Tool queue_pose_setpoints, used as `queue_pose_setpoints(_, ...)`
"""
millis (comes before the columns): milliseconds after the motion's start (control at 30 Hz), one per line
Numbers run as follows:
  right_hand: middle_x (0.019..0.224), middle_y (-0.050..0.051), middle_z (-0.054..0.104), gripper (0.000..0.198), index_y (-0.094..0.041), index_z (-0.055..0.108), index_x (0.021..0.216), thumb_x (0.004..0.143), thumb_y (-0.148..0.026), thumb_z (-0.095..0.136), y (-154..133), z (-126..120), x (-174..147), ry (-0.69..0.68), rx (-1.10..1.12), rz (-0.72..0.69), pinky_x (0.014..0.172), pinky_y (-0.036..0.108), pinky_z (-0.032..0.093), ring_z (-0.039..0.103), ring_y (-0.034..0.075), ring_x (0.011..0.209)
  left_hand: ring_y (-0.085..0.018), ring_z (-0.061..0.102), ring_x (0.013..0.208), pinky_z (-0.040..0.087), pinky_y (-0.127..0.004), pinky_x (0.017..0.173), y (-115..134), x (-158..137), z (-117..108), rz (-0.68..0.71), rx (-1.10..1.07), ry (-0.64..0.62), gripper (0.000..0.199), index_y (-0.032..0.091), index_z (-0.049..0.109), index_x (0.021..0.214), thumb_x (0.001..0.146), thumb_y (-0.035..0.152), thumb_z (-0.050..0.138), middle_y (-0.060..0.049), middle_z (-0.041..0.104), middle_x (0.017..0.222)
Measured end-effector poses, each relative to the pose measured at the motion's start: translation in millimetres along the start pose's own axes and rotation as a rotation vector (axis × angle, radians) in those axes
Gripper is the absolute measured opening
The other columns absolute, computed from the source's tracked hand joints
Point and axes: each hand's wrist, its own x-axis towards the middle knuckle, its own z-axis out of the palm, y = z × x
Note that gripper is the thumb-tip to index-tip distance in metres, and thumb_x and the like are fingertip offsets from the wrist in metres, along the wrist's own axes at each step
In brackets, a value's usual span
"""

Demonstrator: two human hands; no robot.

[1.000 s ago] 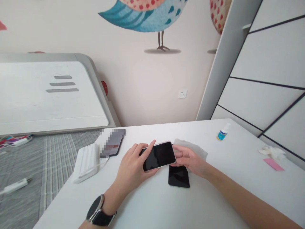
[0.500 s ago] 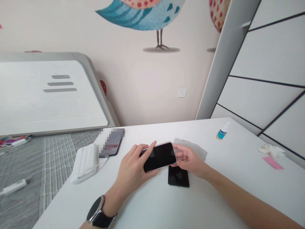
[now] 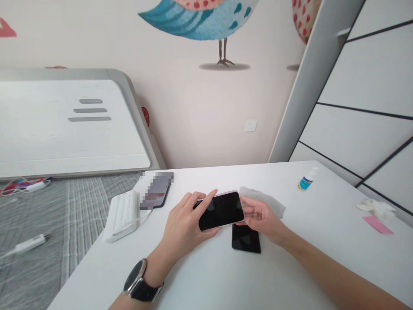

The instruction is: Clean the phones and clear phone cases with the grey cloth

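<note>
A phone with a dark screen and a light edge is held sideways above the table. My left hand grips its left end, fingers over the top edge and thumb along the bottom. At the right end, my right hand has its curled fingers and thumb on the phone's short edge. Below it a second dark phone or flat black slab lies on the table, its upper part hidden. Behind my right hand is a grey, thin sheet or cloth, partly covered.
On the white table stand a white power strip at left and a small spray bottle at right. Another phone, with a cable by it, lies at the back left. Crumpled white material and a pink slip are far right.
The whole scene has shifted slightly to the right in view. Both hands keep the same hold on the phone.
</note>
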Motion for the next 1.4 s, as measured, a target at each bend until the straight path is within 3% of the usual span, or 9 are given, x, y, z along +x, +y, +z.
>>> queue_pose_setpoints(367,0.130,0.011,0.074,0.067,-0.028,0.056,0.148,0.088,-0.052,0.077,1.2,0.3,-0.8,-0.004,0.006,-0.023,0.100,0.044,0.058,0.072,0.027,0.118,-0.028,0.060,0.098,0.054,-0.041,0.080,2.5,-0.1,-1.5,0.002,0.017,-0.005,0.081,0.022,0.041,0.153,0.083,0.036,0.079,-0.009,0.064,0.115)
queue_pose_setpoints(533,0.128,0.013,0.075,0.072,-0.026,0.056,0.147,0.086,-0.055,0.079,3.9,-1.2,-1.8,0.043,-0.025,-0.007,0.100,0.050,0.059,0.073,0.029,0.116,-0.028,0.061,0.099,0.054,-0.041,0.079,3.0,1.3,-2.8,-0.006,0.018,-0.019,0.082,0.025,0.040,0.154,0.083,0.036,0.079,-0.009,0.065,0.116)
queue_pose_setpoints(700,0.126,0.009,0.076,0.062,-0.030,0.060,0.143,0.087,-0.052,0.078,6.3,0.6,-2.0,0.063,-0.018,-0.034,0.097,0.043,0.061,0.074,0.026,0.112,-0.028,0.061,0.096,0.054,-0.041,0.078,4.7,0.8,-2.6,-0.018,0.030,-0.024,0.078,0.025,0.041,0.153,0.085,0.039,0.077,-0.009,0.065,0.117)
queue_pose_setpoints(900,0.122,0.010,0.077,0.044,-0.025,0.072,0.128,0.089,-0.044,0.078,5.3,3.7,-0.7,0.189,-0.126,-0.127,0.086,0.032,0.062,0.075,0.025,0.105,-0.026,0.061,0.103,0.054,-0.038,0.082,13.5,0.7,-1.2,-0.065,-0.174,-0.056,0.088,0.028,0.038,0.155,0.079,0.037,0.081,-0.007,0.061,0.119)
queue_pose_setpoints(1133,0.126,0.006,0.076,0.049,-0.031,0.069,0.134,0.087,-0.042,0.080,5.5,0.5,3.5,0.086,-0.006,-0.059,0.099,0.036,0.058,0.072,0.025,0.115,-0.029,0.061,0.105,0.052,-0.041,0.086,4.4,0.9,-0.4,-0.175,-0.286,-0.161,0.099,0.030,0.041,0.155,0.074,0.072,0.079,-0.008,0.060,0.119)
queue_pose_setpoints(1400,0.129,0.006,0.075,0.050,-0.032,0.063,0.141,0.094,-0.041,0.074,10.5,-9.0,4.1,-0.009,0.047,-0.038,0.097,0.035,0.058,0.072,0.023,0.115,-0.024,0.063,0.100,0.051,-0.037,0.086,6.8,2.9,-0.7,-0.268,-0.534,-0.210,0.082,0.035,0.043,0.155,0.083,0.051,0.079,-0.003,0.063,0.114)
